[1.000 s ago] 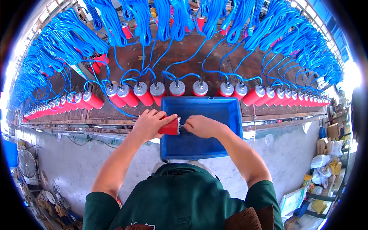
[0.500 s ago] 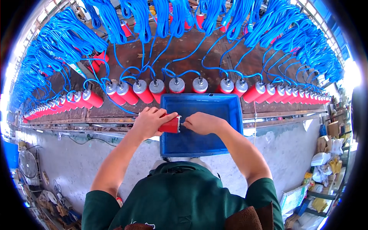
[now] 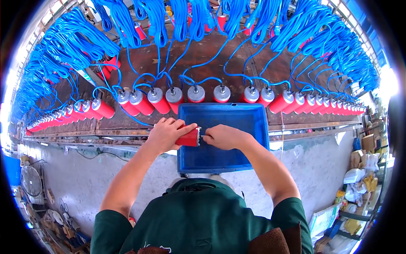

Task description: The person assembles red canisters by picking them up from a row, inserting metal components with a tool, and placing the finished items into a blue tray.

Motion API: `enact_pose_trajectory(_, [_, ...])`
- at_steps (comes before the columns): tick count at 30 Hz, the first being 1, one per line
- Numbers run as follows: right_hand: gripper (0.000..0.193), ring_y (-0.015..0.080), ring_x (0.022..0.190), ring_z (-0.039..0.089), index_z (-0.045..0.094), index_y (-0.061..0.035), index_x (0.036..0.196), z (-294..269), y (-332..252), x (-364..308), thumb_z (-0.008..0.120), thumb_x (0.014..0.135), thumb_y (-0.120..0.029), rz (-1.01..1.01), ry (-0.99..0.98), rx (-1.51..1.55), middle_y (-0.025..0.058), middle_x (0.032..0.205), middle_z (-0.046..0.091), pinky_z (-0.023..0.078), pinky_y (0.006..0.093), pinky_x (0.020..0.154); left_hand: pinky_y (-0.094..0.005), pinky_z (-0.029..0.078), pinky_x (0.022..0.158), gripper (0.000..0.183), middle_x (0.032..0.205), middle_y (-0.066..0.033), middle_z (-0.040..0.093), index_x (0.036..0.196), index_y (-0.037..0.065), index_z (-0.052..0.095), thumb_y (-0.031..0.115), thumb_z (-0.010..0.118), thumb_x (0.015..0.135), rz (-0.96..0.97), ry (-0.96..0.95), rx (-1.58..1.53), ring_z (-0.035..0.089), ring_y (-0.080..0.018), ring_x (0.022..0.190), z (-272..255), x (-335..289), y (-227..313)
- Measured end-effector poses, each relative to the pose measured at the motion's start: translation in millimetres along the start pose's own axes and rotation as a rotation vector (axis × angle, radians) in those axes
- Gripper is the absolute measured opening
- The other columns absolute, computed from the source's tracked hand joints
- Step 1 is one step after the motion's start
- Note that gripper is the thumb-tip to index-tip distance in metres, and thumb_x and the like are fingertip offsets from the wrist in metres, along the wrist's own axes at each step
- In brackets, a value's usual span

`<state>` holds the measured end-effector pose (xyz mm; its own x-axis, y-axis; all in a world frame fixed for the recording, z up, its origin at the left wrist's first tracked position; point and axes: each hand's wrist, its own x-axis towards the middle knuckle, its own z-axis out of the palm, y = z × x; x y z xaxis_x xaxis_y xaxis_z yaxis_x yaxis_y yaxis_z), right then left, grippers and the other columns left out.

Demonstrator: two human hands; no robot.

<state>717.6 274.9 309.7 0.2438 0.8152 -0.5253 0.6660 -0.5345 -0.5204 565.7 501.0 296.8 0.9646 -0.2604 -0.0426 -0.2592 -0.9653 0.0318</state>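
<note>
Here, the scene by parts:
Left hand: closed around the red cylinder, gripping its body.
Right hand: pinched shut at the cylinder's metal end; whether it holds a small part there I cannot tell.
Place: the cylinder is held over the near-left part of the blue tray, above the desk.
Handling: likely rigid, smooth, fairly weighty; best gripped around the barrel.
Look: short red tube, silvery cap.
Far side: a row of like cylinders with blue cables.
</note>
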Motion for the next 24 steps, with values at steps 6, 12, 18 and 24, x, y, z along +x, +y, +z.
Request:
enact_pose_trajectory(6, [0.032,0.0373,0.110,0.070,0.063,-0.0063,0.125,9.6,4.0,-9.5,0.066,0.108,-0.033,-0.068,0.269,-0.346,0.0181,0.116,0.072,0.056,0.0486,0.095,-0.0451,0.050,0.104,0.105,0.131,-0.0016,0.067,0.162,0.033,0.048,0.036,0.096,0.069,0.015,0.002,0.026,0.065,-0.0282,0.119,2.0,0.9,-1.9])
enact_pose_trajectory(12, [0.047,0.0241,0.089,0.069,0.060,-0.0046,0.120,23.6,23.0,-2.5,0.072,0.104,-0.047,0.160,0.315,0.724,0.0137,0.105,0.068,0.060,0.0356,0.071,-0.0459,0.051,0.102,0.108,0.132,-0.0023,0.067,0.162,0.034,0.047,0.036,0.096,0.066,0.007,0.000,0.037,0.066,-0.0281,0.121,1.7,3.2,-1.5])
enact_pose_trajectory(18, [0.081,0.0128,0.070,0.059,0.050,-0.0005,0.155,53.5,-6.5,9.3,0.084,0.096,-0.043,0.111,0.288,0.918,0.0147,0.119,0.071,0.049,0.0252,0.055,-0.0460,0.049,0.105,0.107,0.136,-0.0024,0.064,0.162,0.037,0.046,0.032,0.096,0.068,0.048,-0.012,0.018,0.065,-0.0281,0.123,1.0,4.0,0.6])
enact_pose_trajectory(24, [0.079,0.0168,0.084,0.068,0.054,-0.0032,0.155,58.3,-11.4,11.8,0.085,0.093,-0.042,0.100,0.353,0.930,0.0156,0.127,0.072,0.052,0.0248,0.059,-0.0562,0.038,0.119,0.097,0.153,-0.0093,0.054,0.157,0.024,0.053,0.040,0.096,0.071,-0.142,0.335,-0.051,0.047,-0.0326,0.147,17.8,-37.0,9.0])
